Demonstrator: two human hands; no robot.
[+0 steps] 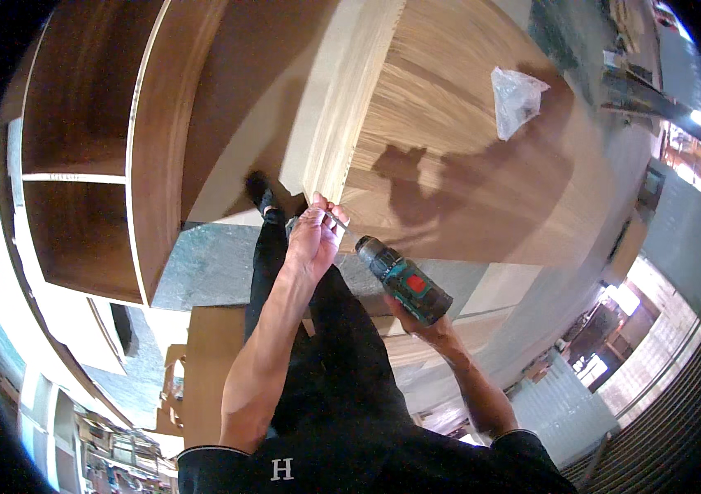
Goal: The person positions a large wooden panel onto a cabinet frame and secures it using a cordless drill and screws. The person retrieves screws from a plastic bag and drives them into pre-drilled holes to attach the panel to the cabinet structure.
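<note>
My right hand (422, 324) grips a teal and black cordless drill (405, 281) with a red patch on its body. The drill's chuck points up and left, toward my left hand (314, 237). There my fingers are pinched together around a thin metal piece (336, 220), like a screw or a bit; I cannot tell whether it is joined to the chuck. These fingertips are at the near corner of a large wood-grain panel (466, 198), beside its pale edge strip (336, 156). Shadows of my head and arms fall across the panel.
A crumpled clear plastic bag (517, 100) lies on the panel's far right part. To the left stands a brown open cabinet (132, 165) with compartments. Below it a brown board (217, 370) lies near my legs. Stacked sheets (560, 403) and shop clutter fill the right side.
</note>
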